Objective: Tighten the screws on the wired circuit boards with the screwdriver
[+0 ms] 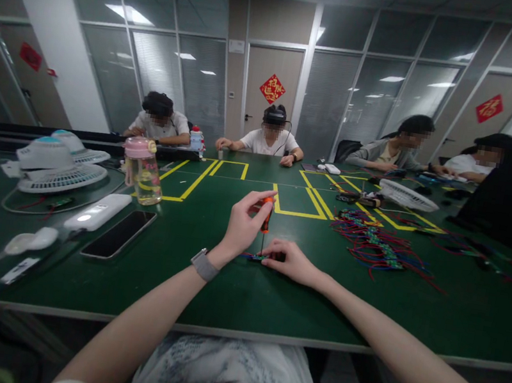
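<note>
The left hand (248, 217) is closed on the red-and-black handle of a screwdriver (265, 224), which stands nearly upright with its shaft running down to a small circuit board (255, 258). The right hand (291, 262) lies low at 3 o'clock from the board, fingertips touching its near end; I cannot tell whether they pinch it or only steady it. The two hands are apart from each other, close by the tool. A watch (204, 264) with a grey band sits on the left wrist. The board rests on the green table (238, 305), a short wire leaving it toward 9 o'clock.

Taking the board as the clock's centre, a phone (119, 234) lies at 9 o'clock, with a white power bank (97, 212) just beyond it. White fan parts (63, 164) sit farther off, between 9 and 10, and a pink-lidded bottle (145, 174) stands at 10. A heap of wired boards (381, 240) spreads between 2 and 3 o'clock, red and blue wires sticking out. Yellow tape (298, 214) marks boxes toward 12 and 1 o'clock. Across the table at 12, a person (271, 139) sits wearing a headset.
</note>
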### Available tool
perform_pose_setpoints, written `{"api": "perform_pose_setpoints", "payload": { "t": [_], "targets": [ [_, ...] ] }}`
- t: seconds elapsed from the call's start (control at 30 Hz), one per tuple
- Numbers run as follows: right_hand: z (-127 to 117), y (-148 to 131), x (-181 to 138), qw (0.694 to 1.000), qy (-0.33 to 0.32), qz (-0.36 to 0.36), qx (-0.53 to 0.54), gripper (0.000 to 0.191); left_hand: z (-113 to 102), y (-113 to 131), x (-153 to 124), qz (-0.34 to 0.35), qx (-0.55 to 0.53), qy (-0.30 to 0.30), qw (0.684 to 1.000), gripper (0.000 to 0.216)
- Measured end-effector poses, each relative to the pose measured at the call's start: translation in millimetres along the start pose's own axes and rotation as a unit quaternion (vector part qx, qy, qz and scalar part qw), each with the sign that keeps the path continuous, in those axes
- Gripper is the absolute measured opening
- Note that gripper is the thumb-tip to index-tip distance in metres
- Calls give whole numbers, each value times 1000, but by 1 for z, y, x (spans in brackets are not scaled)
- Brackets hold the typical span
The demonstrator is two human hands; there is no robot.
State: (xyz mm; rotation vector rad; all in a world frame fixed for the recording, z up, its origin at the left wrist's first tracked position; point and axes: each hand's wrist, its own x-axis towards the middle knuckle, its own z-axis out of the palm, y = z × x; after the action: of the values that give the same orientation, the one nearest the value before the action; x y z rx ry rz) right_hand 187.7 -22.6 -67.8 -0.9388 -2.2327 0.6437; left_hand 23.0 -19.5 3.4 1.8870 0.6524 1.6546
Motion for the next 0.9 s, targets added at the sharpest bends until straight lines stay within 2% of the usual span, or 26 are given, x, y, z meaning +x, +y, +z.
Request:
{"api": "perform_pose_setpoints", "payload": {
  "t": [0.13, 0.33, 0.53, 0.73, 0.9],
  "targets": [
    [0, -1, 0, 1000, 0, 1, 0, 23, -1, 1, 0, 26, 48, 19, 998, 21],
    [0, 0, 0, 1000, 4, 1, 3, 23, -2, 0, 2, -1, -14, -18, 1000, 30],
    [1, 3, 0, 1000, 3, -5, 4, 23, -3, 0, 1, 23, 58, 29, 998, 21],
    [1, 2, 0, 1000, 4, 0, 2, 21, -2, -1, 0, -7, -25, -8, 1000, 28],
    [1, 3, 0, 1000, 4, -2, 2, 22, -2, 1, 0, 17, 44, 22, 999, 22]
  ]
}}
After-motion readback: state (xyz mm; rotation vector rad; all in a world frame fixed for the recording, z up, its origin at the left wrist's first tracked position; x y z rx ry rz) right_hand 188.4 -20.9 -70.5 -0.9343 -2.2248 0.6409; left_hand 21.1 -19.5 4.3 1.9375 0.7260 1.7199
